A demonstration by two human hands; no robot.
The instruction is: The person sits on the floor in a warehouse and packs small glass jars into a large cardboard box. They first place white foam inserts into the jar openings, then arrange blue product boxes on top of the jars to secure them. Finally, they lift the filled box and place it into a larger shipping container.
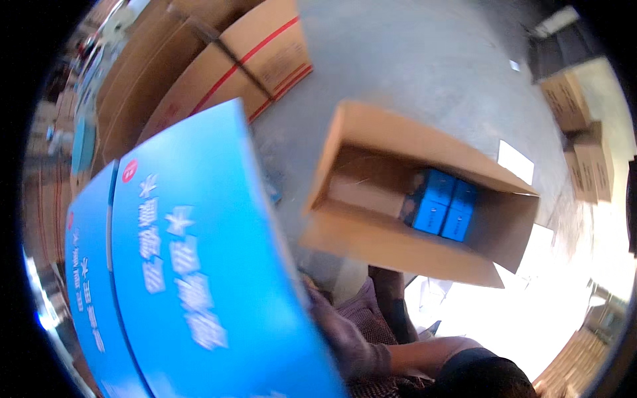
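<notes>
Two large blue boxes (199,252) with white print and small red marks fill the left foreground, side by side with a thin dark gap between them. My right hand (342,338), in a greyish glove, presses against the right side of the nearer blue box; its fingertips are blurred and partly hidden there. My left hand is out of sight. To the right of the blue boxes, an open cardboard carton (411,142) stands with its flaps up. Several smaller-looking blue boxes (443,205) sit together toward the right end inside it, and brown cardboard shows at its left end.
Flattened cardboard sheets with red stripes (259,60) lean at the upper left. Grey concrete floor (405,66) spreads beyond the carton. Closed brown cartons (564,103) are stacked at the far right, and a white sheet (515,161) lies beside the open carton.
</notes>
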